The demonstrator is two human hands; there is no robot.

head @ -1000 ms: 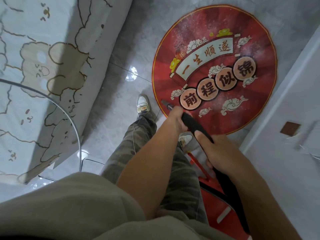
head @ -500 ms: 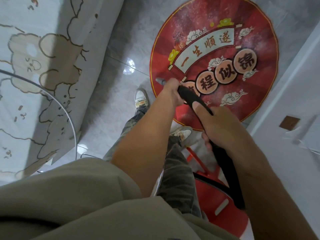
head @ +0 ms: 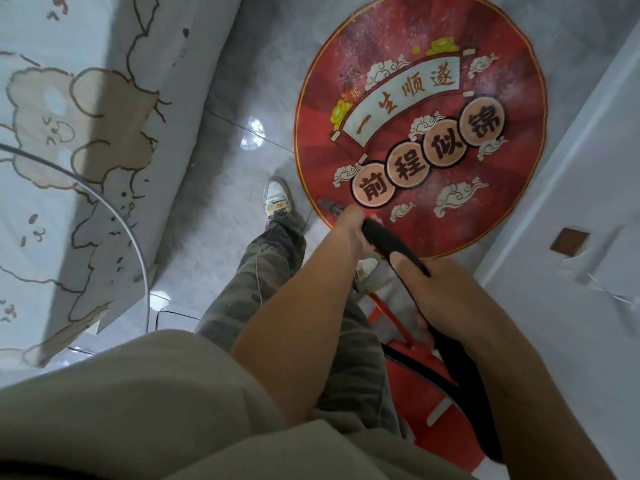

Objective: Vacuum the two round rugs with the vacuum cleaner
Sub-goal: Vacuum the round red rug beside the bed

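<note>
Gripping the black vacuum wand (head: 384, 242), the left hand (head: 348, 233) curls round it ahead of the right hand (head: 438, 292), likewise wrapped round; the tip sits at the round red rug's (head: 512, 168) near edge.

Bear-print bedsheet (head: 86, 133) is being draped along the left edge of the glossy grey tiled floor (head: 221, 202), with a thin grey hoop (head: 136, 245) being arced across it. A small brown square (head: 569, 241) is being shown on the white panel (head: 588, 161) by the floor's right edge.
</note>
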